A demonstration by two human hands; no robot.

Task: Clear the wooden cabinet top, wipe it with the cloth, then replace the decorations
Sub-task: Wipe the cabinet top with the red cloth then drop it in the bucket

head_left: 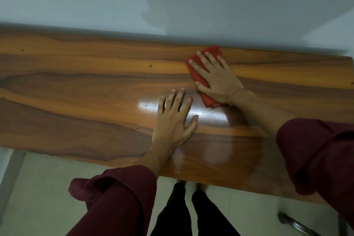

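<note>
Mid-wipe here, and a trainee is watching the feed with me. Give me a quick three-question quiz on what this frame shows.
1. True or false: the right hand presses flat on the red cloth.
2. The left hand rests on: A the cloth; B the bare cabinet top; C the wall.
3. How many decorations show on the cabinet top?
Key: 1 true. 2 B. 3 zero; none is in view.

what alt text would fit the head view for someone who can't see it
A right hand presses a folded red cloth flat on a glossy wooden cabinet top, while the left hand rests flat beside it.
</note>
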